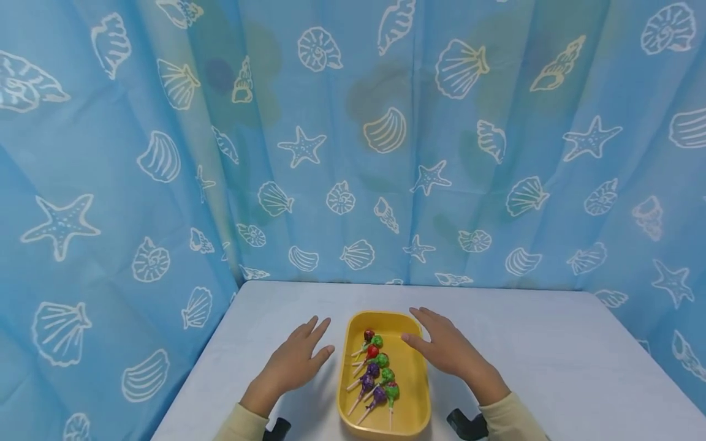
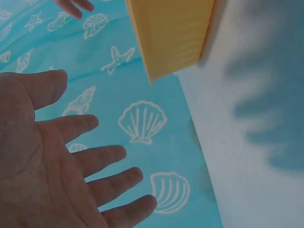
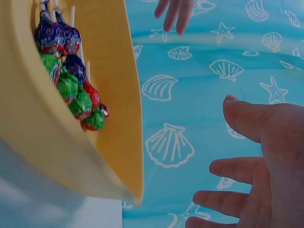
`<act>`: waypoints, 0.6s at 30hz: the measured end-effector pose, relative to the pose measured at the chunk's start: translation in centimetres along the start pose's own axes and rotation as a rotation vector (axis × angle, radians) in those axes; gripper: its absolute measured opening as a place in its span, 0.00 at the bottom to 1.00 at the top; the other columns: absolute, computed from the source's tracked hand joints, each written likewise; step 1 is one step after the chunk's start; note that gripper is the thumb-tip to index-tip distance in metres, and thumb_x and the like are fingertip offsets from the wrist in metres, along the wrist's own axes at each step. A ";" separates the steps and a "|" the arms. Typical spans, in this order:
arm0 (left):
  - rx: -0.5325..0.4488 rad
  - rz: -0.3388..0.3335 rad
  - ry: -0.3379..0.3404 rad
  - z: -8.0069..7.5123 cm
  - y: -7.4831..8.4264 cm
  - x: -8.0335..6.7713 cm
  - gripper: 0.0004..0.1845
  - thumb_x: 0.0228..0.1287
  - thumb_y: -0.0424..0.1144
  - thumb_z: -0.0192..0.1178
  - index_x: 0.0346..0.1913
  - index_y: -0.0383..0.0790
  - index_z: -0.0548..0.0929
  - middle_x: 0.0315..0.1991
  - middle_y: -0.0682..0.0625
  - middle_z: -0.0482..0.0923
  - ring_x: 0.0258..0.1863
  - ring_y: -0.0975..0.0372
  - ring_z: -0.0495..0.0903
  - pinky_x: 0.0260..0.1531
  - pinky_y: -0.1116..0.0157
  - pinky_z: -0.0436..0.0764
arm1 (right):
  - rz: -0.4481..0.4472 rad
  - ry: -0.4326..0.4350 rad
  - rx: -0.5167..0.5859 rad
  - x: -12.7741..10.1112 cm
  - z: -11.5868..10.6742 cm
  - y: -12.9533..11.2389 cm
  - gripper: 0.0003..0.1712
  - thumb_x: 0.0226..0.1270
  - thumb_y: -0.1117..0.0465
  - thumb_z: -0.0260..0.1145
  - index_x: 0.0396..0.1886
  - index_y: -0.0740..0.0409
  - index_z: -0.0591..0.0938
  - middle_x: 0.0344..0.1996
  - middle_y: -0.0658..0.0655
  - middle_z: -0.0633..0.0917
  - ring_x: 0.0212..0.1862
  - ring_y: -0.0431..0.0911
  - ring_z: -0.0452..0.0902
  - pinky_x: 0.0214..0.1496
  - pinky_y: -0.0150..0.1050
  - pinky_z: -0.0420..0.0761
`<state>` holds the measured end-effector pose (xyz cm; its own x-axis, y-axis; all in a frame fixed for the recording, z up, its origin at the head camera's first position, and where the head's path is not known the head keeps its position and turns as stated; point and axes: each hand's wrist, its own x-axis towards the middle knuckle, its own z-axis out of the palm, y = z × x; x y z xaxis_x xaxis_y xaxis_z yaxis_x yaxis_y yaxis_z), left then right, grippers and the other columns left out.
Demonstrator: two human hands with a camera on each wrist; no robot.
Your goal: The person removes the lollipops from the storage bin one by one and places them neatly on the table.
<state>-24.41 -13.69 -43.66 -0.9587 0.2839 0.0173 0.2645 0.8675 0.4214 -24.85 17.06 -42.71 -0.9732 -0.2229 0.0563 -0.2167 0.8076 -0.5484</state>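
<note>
Left hand (image 1: 295, 361) hovers flat at nine o'clock of the yellow tray (image 1: 410, 392), fingers spread, holding nothing. The tray sits mid-table (image 1: 551, 343), lollipops (image 1: 375, 373) lined inside. Right hand (image 1: 447, 349) at two o'clock, fingers relaxed and empty, thumb over the rim. Best to close on both long rims evenly. Curtain (image 1: 165, 184) crowds nine o'clock; free tabletop lies toward three.

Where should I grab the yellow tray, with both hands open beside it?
Probably by its two long side rims: left hand from the left, right hand from the right. The yellow tray lies lengthwise between them, and its raised rim offers an edge; the lollipops lie loose inside.
</note>
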 end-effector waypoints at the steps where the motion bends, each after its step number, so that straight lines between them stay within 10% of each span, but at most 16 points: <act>1: -0.007 0.008 -0.003 0.1 0.0 0.0 0.33 0.77 0.56 0.52 0.78 0.46 0.65 0.77 0.38 0.58 0.75 0.41 0.59 0.69 0.38 0.64 | 0.001 -0.003 0.011 0.1 0.1 -0.1 0.41 0.73 0.40 0.62 0.75 0.60 0.68 0.73 0.69 0.66 0.74 0.68 0.58 0.72 0.69 0.61; 18: -0.091 0.009 -0.050 1.9 0.6 0.4 0.31 0.79 0.52 0.50 0.78 0.45 0.64 0.76 0.36 0.60 0.73 0.40 0.62 0.67 0.35 0.67 | -0.052 0.007 0.116 1.1 1.5 -0.8 0.37 0.74 0.46 0.63 0.73 0.63 0.70 0.70 0.66 0.72 0.72 0.64 0.63 0.73 0.64 0.63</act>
<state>-24.41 -12.29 -45.13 -0.9493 0.3136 -0.0232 0.2603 0.8249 0.5018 -25.60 15.37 -43.42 -0.9615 -0.2587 0.0929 -0.2570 0.7266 -0.6371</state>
